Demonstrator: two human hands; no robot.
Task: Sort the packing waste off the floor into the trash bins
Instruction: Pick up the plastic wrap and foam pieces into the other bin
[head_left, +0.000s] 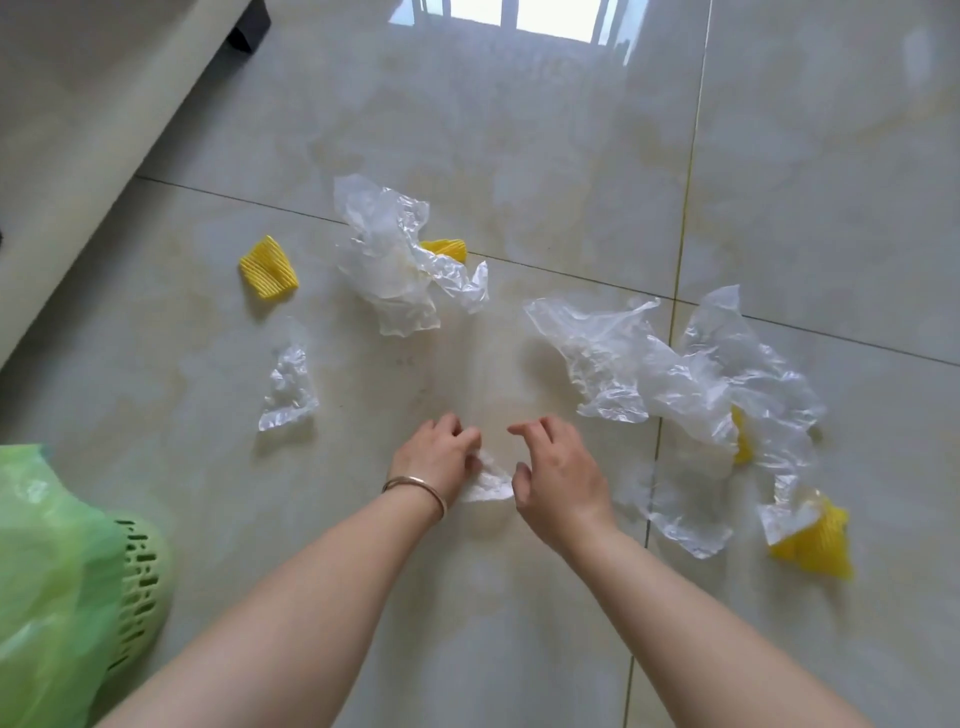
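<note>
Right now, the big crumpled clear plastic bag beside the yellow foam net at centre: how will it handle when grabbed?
The big crumpled clear plastic bag is thin and creased, so probably floppy and very light. Its glossy film may slip from fingers. It overlaps a yellow foam net, which might drag along.

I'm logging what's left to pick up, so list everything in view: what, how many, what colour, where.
foam nets: four in view, yellow; one far left, one behind the far bag, two at right partly under plastic
large bags: two crumpled clumps, clear; one far centre, one spread at right
small bag: one, clear, left of centre
small wrap: one, clear-white, between the hands
bin: one, green with a green liner, lower left
floor: beige glossy tiles
furniture: one, pale, upper left
bracelet: one, metal, left wrist
left hand: pinching the small wrap
right hand: open, beside the wrap
</note>
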